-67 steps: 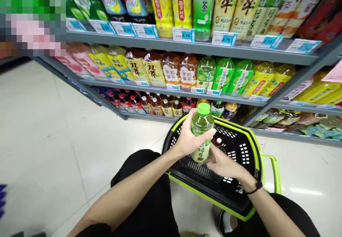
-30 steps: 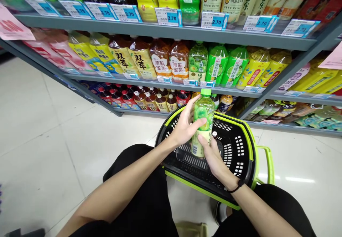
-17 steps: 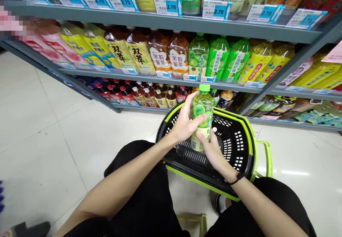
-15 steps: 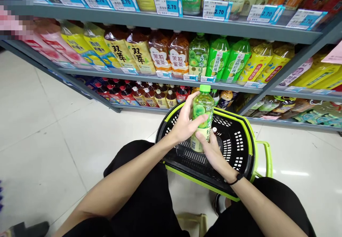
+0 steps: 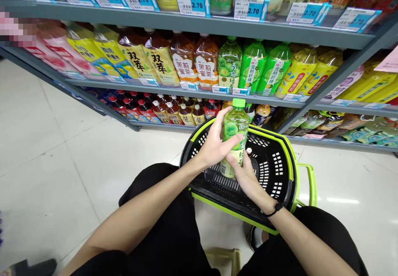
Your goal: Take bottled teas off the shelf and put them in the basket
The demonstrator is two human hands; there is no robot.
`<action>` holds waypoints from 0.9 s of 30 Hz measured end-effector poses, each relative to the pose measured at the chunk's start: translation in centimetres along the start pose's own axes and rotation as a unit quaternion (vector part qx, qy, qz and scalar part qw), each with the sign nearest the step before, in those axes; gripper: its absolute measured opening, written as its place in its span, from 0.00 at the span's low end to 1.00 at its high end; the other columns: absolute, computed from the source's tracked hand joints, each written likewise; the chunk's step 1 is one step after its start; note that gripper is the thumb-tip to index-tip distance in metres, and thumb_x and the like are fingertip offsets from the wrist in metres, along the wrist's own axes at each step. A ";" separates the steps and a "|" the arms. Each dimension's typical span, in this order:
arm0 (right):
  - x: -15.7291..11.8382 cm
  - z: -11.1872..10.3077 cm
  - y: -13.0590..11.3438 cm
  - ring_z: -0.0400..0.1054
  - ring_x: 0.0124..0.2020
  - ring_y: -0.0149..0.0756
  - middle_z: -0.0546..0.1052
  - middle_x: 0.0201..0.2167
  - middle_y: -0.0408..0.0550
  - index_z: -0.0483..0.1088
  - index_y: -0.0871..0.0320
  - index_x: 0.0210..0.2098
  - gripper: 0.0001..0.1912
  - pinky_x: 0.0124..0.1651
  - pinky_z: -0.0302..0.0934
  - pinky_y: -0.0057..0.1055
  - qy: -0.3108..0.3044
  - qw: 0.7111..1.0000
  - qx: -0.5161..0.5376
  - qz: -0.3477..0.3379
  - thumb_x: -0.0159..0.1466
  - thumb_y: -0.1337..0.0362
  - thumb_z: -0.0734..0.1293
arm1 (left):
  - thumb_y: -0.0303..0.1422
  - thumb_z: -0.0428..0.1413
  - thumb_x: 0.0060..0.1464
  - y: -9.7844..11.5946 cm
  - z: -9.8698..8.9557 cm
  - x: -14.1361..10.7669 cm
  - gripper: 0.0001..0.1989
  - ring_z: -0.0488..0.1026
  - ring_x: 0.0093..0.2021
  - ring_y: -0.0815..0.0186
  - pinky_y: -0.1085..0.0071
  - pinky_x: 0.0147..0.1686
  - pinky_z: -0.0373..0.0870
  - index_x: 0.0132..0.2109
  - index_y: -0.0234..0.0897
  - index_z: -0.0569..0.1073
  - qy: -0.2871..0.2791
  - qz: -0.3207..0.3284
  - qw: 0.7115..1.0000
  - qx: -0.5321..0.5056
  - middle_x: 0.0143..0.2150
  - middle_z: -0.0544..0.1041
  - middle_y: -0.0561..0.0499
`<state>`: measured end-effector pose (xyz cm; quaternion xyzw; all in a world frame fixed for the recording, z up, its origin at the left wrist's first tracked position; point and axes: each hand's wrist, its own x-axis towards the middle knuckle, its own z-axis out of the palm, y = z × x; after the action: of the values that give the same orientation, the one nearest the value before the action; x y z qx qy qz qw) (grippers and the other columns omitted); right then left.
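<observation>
Both hands hold one green-capped bottle of green tea (image 5: 236,120), nearly upright with its label turned partly toward me. My left hand (image 5: 216,143) is wrapped round the bottle's upper left side, thumb across the label. Lower down, my right hand (image 5: 247,176) grips the right side near the base, with some fingers hidden behind the bottle. Directly beneath is a black shopping basket (image 5: 264,170) with a lime-green rim and handle. A small white round spot shows inside the basket, too small to name. A black band (image 5: 275,208) circles my right wrist.
A grey shelf unit (image 5: 192,25) spans the view ahead, packed with rows of bottled drinks. A similar green tea bottle (image 5: 230,64) stands on the middle shelf. My knees flank the basket, and part of a yellowish stool (image 5: 228,259) shows below on the tiled floor (image 5: 52,176).
The view has shifted very slightly, moving the shelf a little up and left in the picture. Both hands keep the same grip on the bottle.
</observation>
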<state>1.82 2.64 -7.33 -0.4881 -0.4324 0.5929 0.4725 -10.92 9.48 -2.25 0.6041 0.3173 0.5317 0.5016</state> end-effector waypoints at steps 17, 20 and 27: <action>0.0 0.1 0.0 0.73 0.51 0.42 0.77 0.51 0.52 0.66 0.57 0.54 0.32 0.53 0.69 0.36 -0.006 1.000 0.000 0.014 0.61 0.42 0.74 | 0.38 0.66 0.56 0.0 0.0 0.0 0.38 0.71 0.65 0.51 0.53 0.68 0.67 0.68 0.40 0.59 0.004 -0.004 1.000 -0.004 0.67 0.70 0.40; 0.0 0.1 0.1 0.72 0.51 0.42 0.78 0.50 0.51 0.67 0.56 0.53 0.31 0.55 0.69 0.36 -0.002 1.000 0.004 0.009 0.61 0.42 0.74 | 0.38 0.66 0.56 0.0 0.0 -0.1 0.38 0.71 0.65 0.52 0.53 0.68 0.66 0.68 0.40 0.59 0.005 -0.005 1.000 -0.002 0.67 0.70 0.40; -0.2 0.0 0.0 0.72 0.52 0.41 0.77 0.53 0.51 0.66 0.57 0.56 0.30 0.55 0.69 0.35 -0.015 1.000 0.006 0.000 0.64 0.45 0.73 | 0.38 0.65 0.56 0.0 0.1 0.0 0.37 0.71 0.65 0.51 0.53 0.68 0.67 0.68 0.40 0.59 0.008 -0.010 1.000 0.004 0.67 0.69 0.39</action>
<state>1.83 2.50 -7.29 -0.4763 -0.4356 0.6030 0.4688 -10.85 9.43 -2.24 0.5984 0.3293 0.5304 0.5022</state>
